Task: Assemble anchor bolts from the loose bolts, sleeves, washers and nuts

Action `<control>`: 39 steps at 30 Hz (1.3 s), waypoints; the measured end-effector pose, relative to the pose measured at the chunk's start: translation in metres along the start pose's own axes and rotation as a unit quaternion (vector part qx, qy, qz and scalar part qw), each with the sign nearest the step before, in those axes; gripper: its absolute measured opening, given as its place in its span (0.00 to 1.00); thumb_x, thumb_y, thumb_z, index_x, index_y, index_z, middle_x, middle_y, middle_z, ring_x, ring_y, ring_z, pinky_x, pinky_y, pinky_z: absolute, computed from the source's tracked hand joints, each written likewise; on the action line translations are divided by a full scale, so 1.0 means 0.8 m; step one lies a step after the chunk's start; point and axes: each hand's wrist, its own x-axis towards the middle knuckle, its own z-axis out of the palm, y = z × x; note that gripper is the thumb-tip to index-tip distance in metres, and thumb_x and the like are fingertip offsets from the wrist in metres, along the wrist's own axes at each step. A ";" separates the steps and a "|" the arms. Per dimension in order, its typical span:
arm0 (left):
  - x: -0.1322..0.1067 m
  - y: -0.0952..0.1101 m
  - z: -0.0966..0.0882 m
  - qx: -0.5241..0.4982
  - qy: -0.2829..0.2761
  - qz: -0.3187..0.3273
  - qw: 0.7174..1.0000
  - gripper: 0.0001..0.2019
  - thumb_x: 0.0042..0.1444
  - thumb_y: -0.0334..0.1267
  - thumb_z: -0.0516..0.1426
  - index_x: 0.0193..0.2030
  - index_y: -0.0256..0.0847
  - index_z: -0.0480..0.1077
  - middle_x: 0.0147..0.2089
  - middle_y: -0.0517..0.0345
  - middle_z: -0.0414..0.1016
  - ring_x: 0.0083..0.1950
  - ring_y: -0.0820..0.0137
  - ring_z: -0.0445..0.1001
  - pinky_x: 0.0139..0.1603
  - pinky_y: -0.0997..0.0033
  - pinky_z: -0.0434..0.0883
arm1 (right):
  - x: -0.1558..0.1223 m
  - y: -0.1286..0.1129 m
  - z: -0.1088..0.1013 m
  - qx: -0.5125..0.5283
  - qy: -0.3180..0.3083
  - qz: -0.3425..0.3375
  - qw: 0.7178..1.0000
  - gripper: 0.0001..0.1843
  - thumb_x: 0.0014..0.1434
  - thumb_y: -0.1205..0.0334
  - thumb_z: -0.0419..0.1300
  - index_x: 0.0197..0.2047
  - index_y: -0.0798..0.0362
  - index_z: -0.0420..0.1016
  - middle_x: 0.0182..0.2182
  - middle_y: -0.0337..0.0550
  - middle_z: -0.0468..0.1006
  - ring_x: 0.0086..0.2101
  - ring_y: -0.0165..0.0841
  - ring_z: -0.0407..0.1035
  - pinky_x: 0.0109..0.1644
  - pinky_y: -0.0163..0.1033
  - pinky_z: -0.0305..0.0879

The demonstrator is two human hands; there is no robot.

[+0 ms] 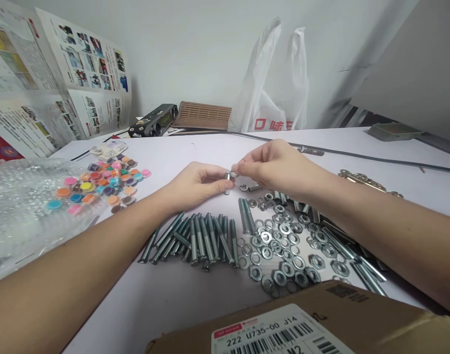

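Note:
My left hand (pixel 201 184) is closed, pinching a short shiny metal sleeve (pixel 228 175) upright between thumb and fingertips. Right beside it, my right hand (pixel 271 164) pinches a small round metal piece, which looks like a washer (pixel 234 173), at the sleeve's upper end. The fingertips partly cover both pieces. Below the right hand lie a loose ring (pixel 243 188) and another sleeve (pixel 253 187). Nearer to me are two bolts (pixel 247 216), a pile of long bolts (pixel 206 238), and many scattered washers (pixel 266 237) and hex nuts (pixel 317 261).
A cardboard box (pixel 188 334) with a label fills the near edge. Colourful small caps (pixel 96 182) and bubble wrap (pixel 29 206) lie left. Behind stand a white plastic bag (pixel 272 83), a bamboo mat (pixel 205 114) and a printed sheet (pixel 88 69). A cable (pixel 343 154) crosses the table's back.

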 end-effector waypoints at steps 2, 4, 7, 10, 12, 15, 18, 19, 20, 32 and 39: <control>0.000 0.001 0.000 -0.002 0.000 0.000 1.000 0.20 0.53 0.51 0.63 0.45 0.38 0.78 0.45 0.53 0.81 0.45 0.75 0.75 0.51 0.74 0.70 | 0.000 -0.002 0.003 0.004 0.008 -0.001 1.000 0.16 0.55 0.50 0.67 0.30 0.57 0.76 0.19 0.41 0.67 0.18 0.25 0.57 0.21 0.34 0.54; 0.001 0.001 0.001 -0.002 -0.002 0.000 1.000 0.21 0.53 0.52 0.63 0.44 0.37 0.78 0.46 0.53 0.81 0.45 0.75 0.75 0.52 0.73 0.70 | -0.001 -0.002 0.004 0.009 0.020 -0.016 1.000 0.16 0.57 0.51 0.65 0.31 0.57 0.75 0.16 0.37 0.62 0.17 0.23 0.52 0.19 0.33 0.49; 0.001 0.001 0.000 0.009 -0.007 0.007 1.000 0.21 0.53 0.53 0.62 0.43 0.36 0.78 0.45 0.53 0.80 0.45 0.74 0.75 0.52 0.72 0.70 | -0.002 -0.002 0.005 0.030 0.015 -0.034 0.999 0.16 0.58 0.51 0.65 0.30 0.57 0.74 0.16 0.37 0.61 0.17 0.23 0.51 0.19 0.33 0.48; 0.001 0.001 0.000 0.011 -0.005 0.014 1.000 0.19 0.54 0.51 0.63 0.43 0.36 0.78 0.44 0.54 0.81 0.44 0.75 0.75 0.49 0.74 0.70 | 0.001 0.000 0.007 0.020 -0.011 -0.033 0.999 0.16 0.57 0.50 0.65 0.30 0.57 0.76 0.17 0.39 0.65 0.17 0.23 0.53 0.20 0.33 0.50; 0.001 0.001 0.000 0.003 -0.003 0.017 1.000 0.18 0.54 0.50 0.63 0.44 0.37 0.78 0.43 0.55 0.81 0.42 0.77 0.75 0.48 0.77 0.70 | 0.002 0.001 0.008 0.012 -0.022 -0.032 0.999 0.17 0.56 0.49 0.66 0.32 0.57 0.77 0.20 0.43 0.70 0.19 0.25 0.58 0.21 0.33 0.52; 0.001 0.001 0.001 -0.003 -0.003 0.013 1.000 0.17 0.53 0.48 0.64 0.43 0.38 0.78 0.42 0.57 0.81 0.42 0.79 0.75 0.47 0.79 0.70 | 0.000 -0.001 0.006 -0.008 -0.016 -0.031 0.999 0.18 0.55 0.47 0.66 0.35 0.56 0.78 0.26 0.48 0.76 0.22 0.29 0.64 0.23 0.35 0.57; 0.001 0.000 0.001 0.003 0.000 0.008 1.000 0.17 0.53 0.49 0.64 0.43 0.37 0.78 0.42 0.57 0.80 0.42 0.78 0.75 0.48 0.78 0.70 | -0.005 -0.005 0.000 -0.051 0.012 -0.040 0.998 0.17 0.57 0.48 0.65 0.36 0.56 0.79 0.26 0.47 0.75 0.22 0.28 0.63 0.23 0.34 0.58; 0.001 0.001 0.000 0.007 0.000 0.007 1.000 0.18 0.53 0.49 0.64 0.43 0.37 0.77 0.42 0.56 0.80 0.43 0.78 0.75 0.49 0.77 0.71 | -0.006 -0.006 -0.003 -0.069 0.023 -0.047 0.996 0.17 0.57 0.48 0.64 0.36 0.56 0.79 0.24 0.45 0.74 0.21 0.27 0.61 0.22 0.34 0.56; 0.001 0.001 0.000 0.011 0.000 0.006 1.000 0.18 0.53 0.50 0.64 0.42 0.36 0.77 0.41 0.56 0.80 0.43 0.77 0.75 0.50 0.76 0.71 | -0.007 -0.007 -0.008 -0.089 0.034 -0.053 0.994 0.17 0.58 0.48 0.64 0.36 0.56 0.79 0.22 0.44 0.72 0.20 0.26 0.59 0.21 0.34 0.55; 0.000 0.002 0.002 0.015 0.002 -0.020 1.000 0.20 0.53 0.54 0.62 0.42 0.37 0.74 0.44 0.54 0.79 0.47 0.75 0.75 0.54 0.73 0.69 | -0.036 -0.015 -0.048 -0.377 -0.238 -0.044 0.894 0.21 0.61 0.46 0.59 0.24 0.53 0.71 0.17 0.36 0.59 0.17 0.24 0.48 0.19 0.33 0.48; -0.001 0.002 0.001 0.020 0.008 -0.022 1.000 0.20 0.54 0.53 0.61 0.43 0.38 0.74 0.45 0.54 0.80 0.48 0.73 0.76 0.55 0.72 0.69 | -0.035 -0.011 -0.041 -0.358 -0.240 -0.057 0.900 0.19 0.61 0.49 0.57 0.25 0.53 0.71 0.18 0.36 0.60 0.18 0.25 0.48 0.19 0.33 0.47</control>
